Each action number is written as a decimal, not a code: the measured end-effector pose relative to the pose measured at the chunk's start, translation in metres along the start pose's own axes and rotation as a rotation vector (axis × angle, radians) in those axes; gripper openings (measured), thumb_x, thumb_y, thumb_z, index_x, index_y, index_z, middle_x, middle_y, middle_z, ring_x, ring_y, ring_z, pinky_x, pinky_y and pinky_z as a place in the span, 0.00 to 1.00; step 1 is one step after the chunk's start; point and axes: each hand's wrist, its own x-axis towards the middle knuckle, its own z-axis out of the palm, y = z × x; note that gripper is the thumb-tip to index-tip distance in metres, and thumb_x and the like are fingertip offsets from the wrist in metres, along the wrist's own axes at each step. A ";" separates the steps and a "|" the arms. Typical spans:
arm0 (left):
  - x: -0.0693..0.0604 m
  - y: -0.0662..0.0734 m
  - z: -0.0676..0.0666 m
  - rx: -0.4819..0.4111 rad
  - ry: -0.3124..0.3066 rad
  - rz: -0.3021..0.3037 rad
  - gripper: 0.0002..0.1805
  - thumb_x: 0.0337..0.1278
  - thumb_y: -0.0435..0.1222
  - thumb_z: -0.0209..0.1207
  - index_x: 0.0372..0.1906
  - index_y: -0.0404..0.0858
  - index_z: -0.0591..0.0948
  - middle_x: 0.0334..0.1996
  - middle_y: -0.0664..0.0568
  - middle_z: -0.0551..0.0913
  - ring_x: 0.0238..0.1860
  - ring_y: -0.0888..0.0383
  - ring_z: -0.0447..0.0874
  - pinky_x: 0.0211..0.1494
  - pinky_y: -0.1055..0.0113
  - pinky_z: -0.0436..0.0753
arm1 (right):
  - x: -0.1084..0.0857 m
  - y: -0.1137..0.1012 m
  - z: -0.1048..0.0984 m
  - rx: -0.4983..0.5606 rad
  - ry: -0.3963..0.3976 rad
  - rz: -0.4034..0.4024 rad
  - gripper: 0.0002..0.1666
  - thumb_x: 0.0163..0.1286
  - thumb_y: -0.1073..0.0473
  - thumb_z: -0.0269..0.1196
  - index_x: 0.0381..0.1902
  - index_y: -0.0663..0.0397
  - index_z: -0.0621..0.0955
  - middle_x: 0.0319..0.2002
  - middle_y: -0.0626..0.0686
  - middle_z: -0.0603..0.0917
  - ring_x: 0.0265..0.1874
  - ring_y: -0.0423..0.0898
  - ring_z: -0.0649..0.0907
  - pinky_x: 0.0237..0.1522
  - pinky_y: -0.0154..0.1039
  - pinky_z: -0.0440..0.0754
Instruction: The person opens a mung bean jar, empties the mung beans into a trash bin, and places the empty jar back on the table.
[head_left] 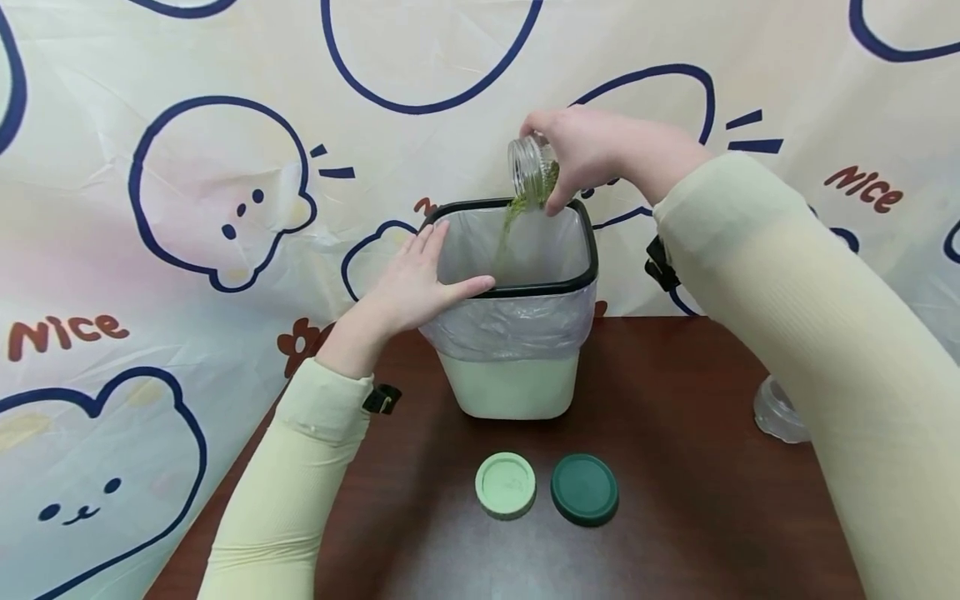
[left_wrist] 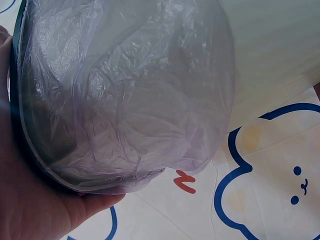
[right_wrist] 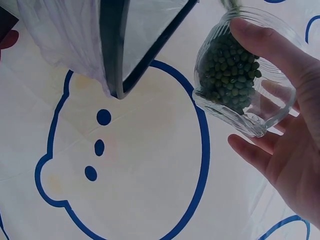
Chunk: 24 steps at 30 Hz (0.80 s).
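My right hand [head_left: 588, 150] grips a ribbed glass jar [head_left: 527, 162], tipped over the bin. Green mung beans [right_wrist: 230, 70] fill part of the jar, and a stream of them [head_left: 512, 218] falls from its mouth into the bin. A pale green trash bin [head_left: 517, 387] with a black rim stands on the table, lined with a translucent bag [head_left: 517, 321] folded over its outside. My left hand [head_left: 420, 283] rests on the bin's left rim with thumb and fingers extended. The left wrist view shows the bag [left_wrist: 140, 95] up close beside this hand.
A light green lid [head_left: 506, 484] and a dark green lid [head_left: 585, 489] lie on the brown table [head_left: 420, 533] in front of the bin. Partly behind my right sleeve is a clear glass container [head_left: 780, 412]. A printed cloth [head_left: 450, 50] hangs behind.
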 end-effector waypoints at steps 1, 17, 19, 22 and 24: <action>0.000 0.000 0.000 0.002 0.001 -0.001 0.61 0.48 0.74 0.50 0.78 0.43 0.43 0.77 0.43 0.45 0.76 0.43 0.39 0.72 0.43 0.48 | 0.000 0.000 0.000 0.003 -0.007 0.000 0.54 0.49 0.60 0.77 0.69 0.62 0.60 0.60 0.66 0.70 0.55 0.61 0.72 0.56 0.57 0.73; -0.001 0.003 -0.001 -0.003 -0.011 -0.012 0.62 0.48 0.75 0.49 0.78 0.43 0.42 0.77 0.44 0.44 0.76 0.44 0.37 0.72 0.44 0.47 | 0.000 -0.001 0.003 -0.012 -0.008 -0.016 0.53 0.49 0.61 0.77 0.68 0.62 0.61 0.61 0.65 0.70 0.56 0.61 0.71 0.58 0.59 0.71; -0.001 0.003 -0.001 -0.001 -0.012 -0.015 0.62 0.48 0.75 0.49 0.78 0.44 0.42 0.77 0.44 0.44 0.76 0.44 0.37 0.72 0.44 0.47 | 0.001 -0.001 0.004 -0.007 -0.033 -0.008 0.53 0.49 0.61 0.77 0.68 0.62 0.60 0.61 0.65 0.69 0.56 0.61 0.71 0.57 0.59 0.71; -0.001 0.004 -0.002 0.000 -0.013 -0.015 0.62 0.48 0.75 0.49 0.78 0.44 0.42 0.77 0.43 0.43 0.76 0.44 0.37 0.72 0.44 0.47 | 0.000 -0.001 0.006 0.004 -0.050 -0.004 0.54 0.49 0.61 0.77 0.69 0.63 0.60 0.61 0.65 0.69 0.56 0.61 0.71 0.58 0.58 0.70; -0.002 0.004 -0.002 0.003 -0.015 -0.015 0.62 0.47 0.75 0.49 0.78 0.44 0.41 0.77 0.43 0.43 0.76 0.44 0.37 0.72 0.44 0.47 | 0.000 0.000 0.006 0.005 -0.051 -0.006 0.54 0.49 0.61 0.77 0.68 0.63 0.60 0.61 0.65 0.69 0.56 0.61 0.71 0.58 0.58 0.70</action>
